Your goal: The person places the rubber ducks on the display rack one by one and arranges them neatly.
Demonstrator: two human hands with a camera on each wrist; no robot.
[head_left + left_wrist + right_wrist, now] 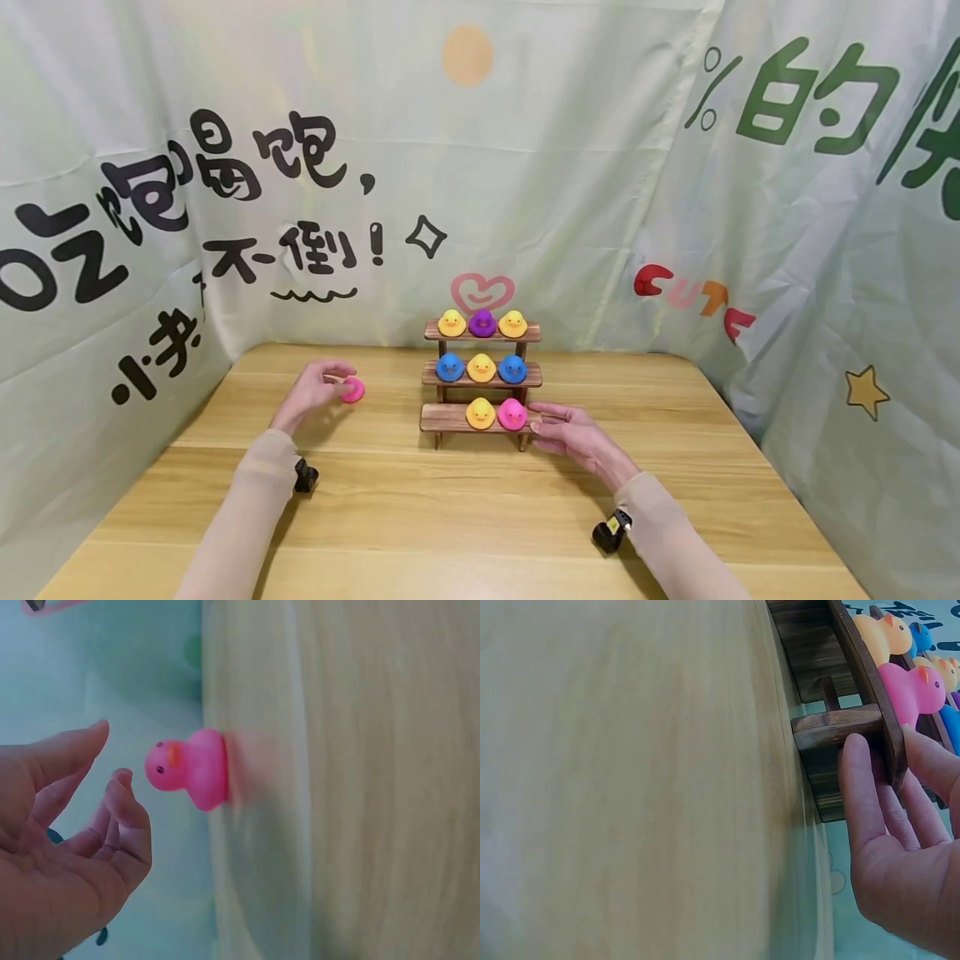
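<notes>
On the left of the table a pink rubber duck point(187, 766) stands upright. My left hand point(311, 390) hovers by it, thumb and fingers loosely bent and apart; the left wrist view shows a gap between the fingertips and the duck's head. A three-tier wooden display stand point(442, 417) is at the centre back. My right hand point(907, 877) grips the right end of its lowest tier, thumb at the top side and fingers beneath. On that tier sit a yellow duck point(481, 414) and another pink duck point(512, 414), the pink one nearest my right thumb.
The middle tier holds a blue duck point(449, 367), a yellow one and another blue one. On the top tier a purple duck point(482, 324) sits between two yellow ducks. Printed cloth point(570, 208) hangs around the back and sides of the wooden table point(450, 517).
</notes>
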